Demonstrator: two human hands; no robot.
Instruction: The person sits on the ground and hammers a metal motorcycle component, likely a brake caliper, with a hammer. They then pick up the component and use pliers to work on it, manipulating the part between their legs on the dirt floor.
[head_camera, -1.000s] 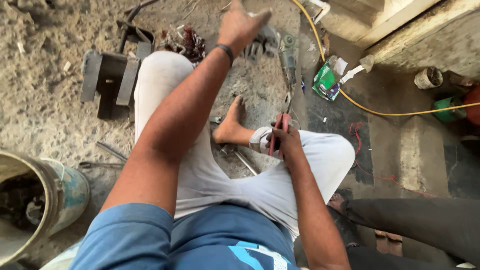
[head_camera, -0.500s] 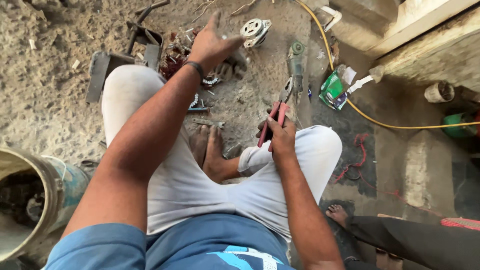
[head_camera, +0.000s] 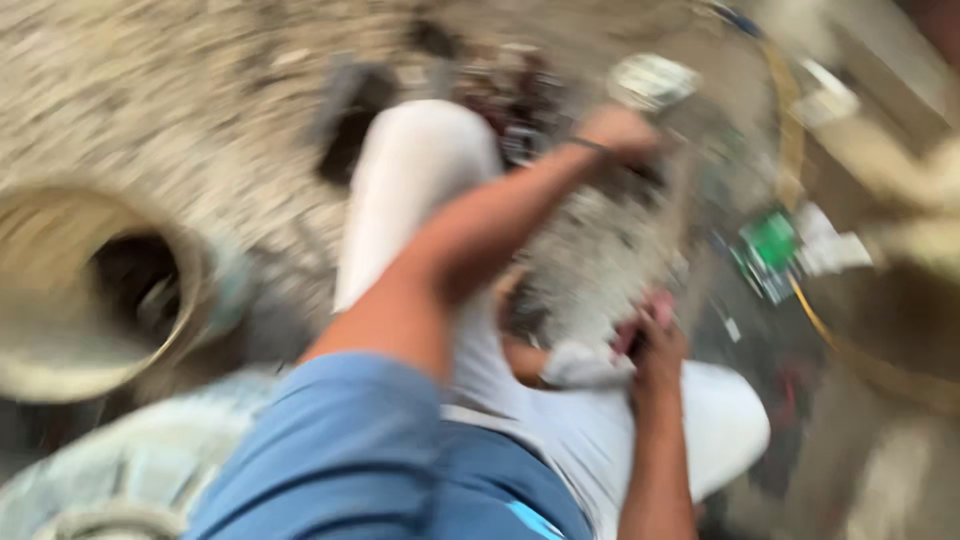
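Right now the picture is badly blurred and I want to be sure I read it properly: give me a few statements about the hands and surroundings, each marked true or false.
1. The left hand is stretched forward over the sandy ground. True.
2. The right hand holds a blue cup. False: it holds something red, too blurred to identify.
3. A bucket lies at the left. True.
4. The trousers are black. False: they are white.
5. A green packet lies at the right. True.
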